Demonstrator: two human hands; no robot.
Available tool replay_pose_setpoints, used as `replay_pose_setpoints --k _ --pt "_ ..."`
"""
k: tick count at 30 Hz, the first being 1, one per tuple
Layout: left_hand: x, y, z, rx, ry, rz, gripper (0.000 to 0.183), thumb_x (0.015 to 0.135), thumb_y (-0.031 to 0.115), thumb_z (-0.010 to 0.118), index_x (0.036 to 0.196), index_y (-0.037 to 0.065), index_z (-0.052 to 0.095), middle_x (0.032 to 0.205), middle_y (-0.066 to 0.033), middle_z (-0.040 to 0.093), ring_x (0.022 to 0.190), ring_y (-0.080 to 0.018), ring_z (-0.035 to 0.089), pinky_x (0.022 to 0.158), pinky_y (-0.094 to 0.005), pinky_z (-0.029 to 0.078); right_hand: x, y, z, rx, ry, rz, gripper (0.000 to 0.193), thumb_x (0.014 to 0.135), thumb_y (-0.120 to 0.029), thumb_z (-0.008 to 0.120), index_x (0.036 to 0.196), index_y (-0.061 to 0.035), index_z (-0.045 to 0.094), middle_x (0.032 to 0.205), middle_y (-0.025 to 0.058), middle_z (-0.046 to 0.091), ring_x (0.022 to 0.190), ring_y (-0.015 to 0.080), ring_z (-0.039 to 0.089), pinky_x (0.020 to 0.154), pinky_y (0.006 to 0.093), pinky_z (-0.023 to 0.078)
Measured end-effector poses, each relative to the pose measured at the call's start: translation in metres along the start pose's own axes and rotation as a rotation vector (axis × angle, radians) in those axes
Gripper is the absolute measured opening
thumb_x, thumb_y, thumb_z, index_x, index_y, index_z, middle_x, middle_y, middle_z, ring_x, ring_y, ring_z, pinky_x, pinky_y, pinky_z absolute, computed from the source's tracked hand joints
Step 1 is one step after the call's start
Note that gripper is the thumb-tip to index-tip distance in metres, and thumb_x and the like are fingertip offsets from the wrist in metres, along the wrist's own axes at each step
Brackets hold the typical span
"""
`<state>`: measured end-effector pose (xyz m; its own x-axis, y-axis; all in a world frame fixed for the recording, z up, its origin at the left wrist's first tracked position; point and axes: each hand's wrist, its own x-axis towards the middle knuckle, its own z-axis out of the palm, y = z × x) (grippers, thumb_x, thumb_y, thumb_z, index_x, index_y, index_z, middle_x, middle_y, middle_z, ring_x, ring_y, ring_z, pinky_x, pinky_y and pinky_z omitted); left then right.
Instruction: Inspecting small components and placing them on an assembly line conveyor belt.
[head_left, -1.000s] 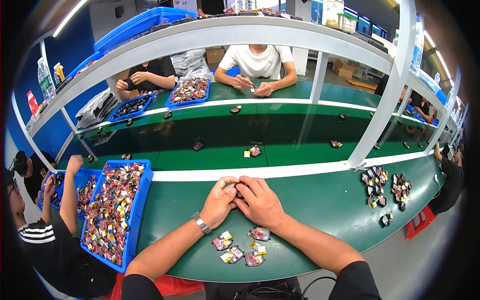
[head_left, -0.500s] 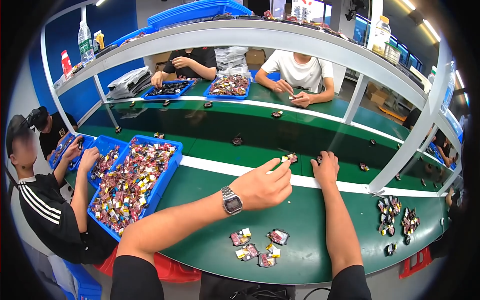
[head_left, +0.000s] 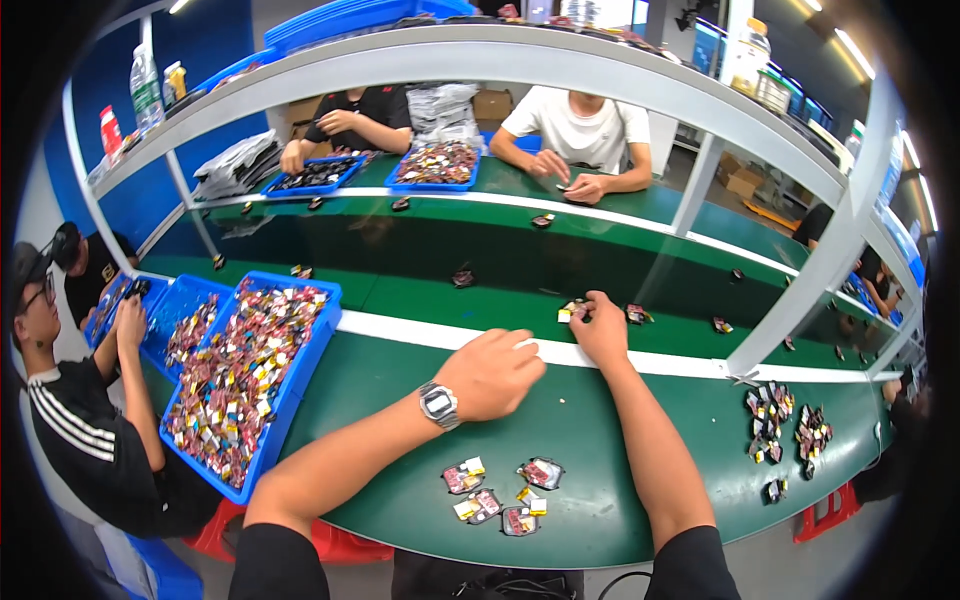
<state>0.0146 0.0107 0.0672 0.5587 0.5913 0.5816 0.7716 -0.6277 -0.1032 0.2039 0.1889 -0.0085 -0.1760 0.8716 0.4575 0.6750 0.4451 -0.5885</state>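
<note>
On the near strip of the conveyor, my right hand [head_left: 602,332] has its thumb and fingers closed on a small electronic module [head_left: 571,311] with a red board and a white-yellow tab. A similar module [head_left: 638,314] lies just to its right on the green belt. My left hand [head_left: 490,374], with a silver digital watch [head_left: 439,403] on the wrist, hovers over the near table with fingers curled together. Whatever its fingertips hold, if anything, is hidden. Below it, several black-rimmed modules [head_left: 484,506] lie in a loose group on the table.
Blue trays [head_left: 330,325] heaped with modules stand at left, beside a seated person [head_left: 85,420]. More modules [head_left: 768,420] sit in piles at right. A grey shelf frame [head_left: 560,62] spans above the belt [head_left: 420,300]. Two people [head_left: 575,130] work across it.
My right hand has left the right-hand module and moved left onto the neighbouring one. My left hand has drawn back toward me and its fingers have curled in. The view has shifted slightly.
</note>
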Motion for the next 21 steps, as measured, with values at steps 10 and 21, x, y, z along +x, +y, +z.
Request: replay_pose_setpoints --k 10,21 --pt "-0.043 -0.021 0.028 -1.419 0.063 -1.093 0.032 0.102 0.026 0.046 0.118 -0.001 0.056 0.107 -0.0124 0.066 0.080 -0.0145 0.065 0.067 -0.0281 0.054 -0.046 -0.066 -0.058 0.409 -0.377 -0.413 0.061 0.075 -0.010 0.074 0.131 -0.0050 0.049 0.115 0.0075 0.068 0.103 0.0245 0.062 0.093 0.0354 0.048" --pt "-0.043 0.006 0.005 -1.865 -0.165 -0.997 0.039 0.102 0.020 0.048 0.137 0.001 0.045 0.112 -0.0100 0.060 0.097 -0.0179 0.064 0.083 -0.0322 0.057 -0.099 -0.110 -0.092 0.242 -0.374 -0.522 0.050 0.081 -0.007 0.070 0.129 -0.0080 0.055 0.125 0.0110 0.056 0.117 0.0316 0.052 0.098 0.0409 0.046"
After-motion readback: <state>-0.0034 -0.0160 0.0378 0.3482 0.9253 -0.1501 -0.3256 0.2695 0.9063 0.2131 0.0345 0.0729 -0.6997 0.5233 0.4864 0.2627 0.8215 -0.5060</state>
